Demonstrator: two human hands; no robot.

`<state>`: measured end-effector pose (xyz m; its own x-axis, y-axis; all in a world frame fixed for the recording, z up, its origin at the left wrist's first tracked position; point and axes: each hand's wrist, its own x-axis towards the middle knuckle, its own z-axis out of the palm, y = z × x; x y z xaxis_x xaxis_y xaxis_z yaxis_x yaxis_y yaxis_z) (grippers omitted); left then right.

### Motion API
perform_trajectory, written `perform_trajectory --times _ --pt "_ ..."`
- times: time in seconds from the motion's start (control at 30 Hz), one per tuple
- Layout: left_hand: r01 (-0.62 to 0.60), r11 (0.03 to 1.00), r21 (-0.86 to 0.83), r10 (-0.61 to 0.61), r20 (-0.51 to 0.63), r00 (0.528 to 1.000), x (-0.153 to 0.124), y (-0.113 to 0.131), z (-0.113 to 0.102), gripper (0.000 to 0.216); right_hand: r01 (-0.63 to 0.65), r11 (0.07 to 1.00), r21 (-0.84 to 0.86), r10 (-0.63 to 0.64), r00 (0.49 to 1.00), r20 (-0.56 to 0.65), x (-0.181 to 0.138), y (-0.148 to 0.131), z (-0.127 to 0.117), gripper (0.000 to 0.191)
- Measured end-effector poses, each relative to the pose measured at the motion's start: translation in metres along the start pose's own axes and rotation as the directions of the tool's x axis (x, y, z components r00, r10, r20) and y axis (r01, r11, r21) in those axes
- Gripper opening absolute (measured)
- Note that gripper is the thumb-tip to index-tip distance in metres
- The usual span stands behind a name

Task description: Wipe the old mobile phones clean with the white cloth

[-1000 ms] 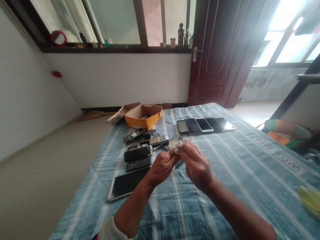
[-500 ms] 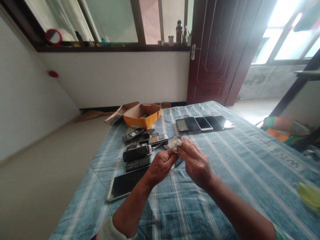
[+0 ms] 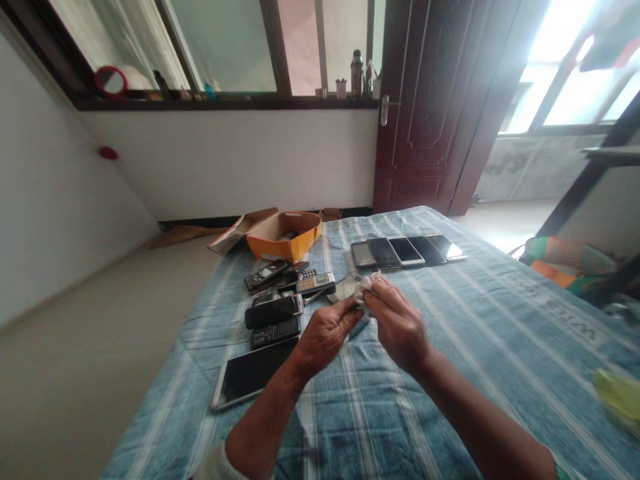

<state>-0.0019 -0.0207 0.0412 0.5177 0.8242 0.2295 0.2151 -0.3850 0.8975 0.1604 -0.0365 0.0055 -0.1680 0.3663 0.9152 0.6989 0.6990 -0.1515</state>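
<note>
My right hand [image 3: 400, 327] pinches a crumpled white cloth or tissue [image 3: 365, 293] near the middle of the bed. Against it, my left hand [image 3: 327, 333] is closed, its thumb and fingertips meeting the cloth; what it grips is mostly covered by the fingers. Just beyond the fingertips shows a flat pale grey piece [image 3: 343, 291], partly hidden, its kind unclear. To the left lies a heap of old mobile phones, among them a keypad phone [image 3: 316, 283] and a dark phone [image 3: 273, 312]. A white-edged tablet [image 3: 255, 375] rests beside my left forearm.
Several smartphones [image 3: 406, 251] lie in a row at the far side on the blue striped bedcover [image 3: 450, 347]. An opened orange box [image 3: 285, 248] stands at the far left edge. Something yellow-green [image 3: 617, 397] lies at the right.
The white cloth and my right hand have shifted slightly to the right, and more of the cloth shows. My left hand has hardly moved. The camera view has tilted a little.
</note>
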Motion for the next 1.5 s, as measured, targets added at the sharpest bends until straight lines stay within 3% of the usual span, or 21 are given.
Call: perform_trajectory --times 0.3,0.53,0.83,1.0,1.2,1.33,1.5 --pt "0.011 0.999 -0.044 -0.011 0.002 1.0 -0.001 0.001 0.0 0.042 0.043 0.999 0.018 -0.044 0.999 0.024 0.004 -0.009 -0.002 0.032" --pt "0.017 0.996 -0.091 -0.019 -0.022 1.0 0.001 -0.004 0.002 0.042 -0.073 0.997 -0.039 0.071 0.996 -0.048 0.002 0.013 -0.003 0.033" --pt "-0.002 0.998 -0.058 0.0 -0.04 0.999 0.001 -0.001 0.01 0.041 0.014 1.0 0.018 -0.015 1.0 0.025 0.004 -0.007 -0.003 0.036" --pt "0.004 0.999 -0.043 -0.007 -0.069 0.998 0.002 0.001 0.014 0.039 -0.122 0.993 0.005 0.122 0.991 -0.05 0.0 0.01 -0.003 0.033" --pt "0.063 0.997 -0.052 -0.066 -0.059 0.996 0.002 0.002 0.013 0.042 -0.287 0.954 0.082 0.29 0.957 -0.024 0.001 0.018 -0.003 0.037" --pt "0.067 0.996 -0.051 -0.069 -0.051 0.996 0.001 0.002 0.012 0.043 -0.167 0.986 0.017 0.168 0.985 -0.044 0.002 0.008 -0.003 0.03" --pt "0.047 0.997 -0.058 -0.05 -0.037 0.998 0.0 0.002 0.012 0.042 0.008 1.0 -0.025 -0.008 1.0 -0.002 0.0 -0.006 -0.002 0.035"
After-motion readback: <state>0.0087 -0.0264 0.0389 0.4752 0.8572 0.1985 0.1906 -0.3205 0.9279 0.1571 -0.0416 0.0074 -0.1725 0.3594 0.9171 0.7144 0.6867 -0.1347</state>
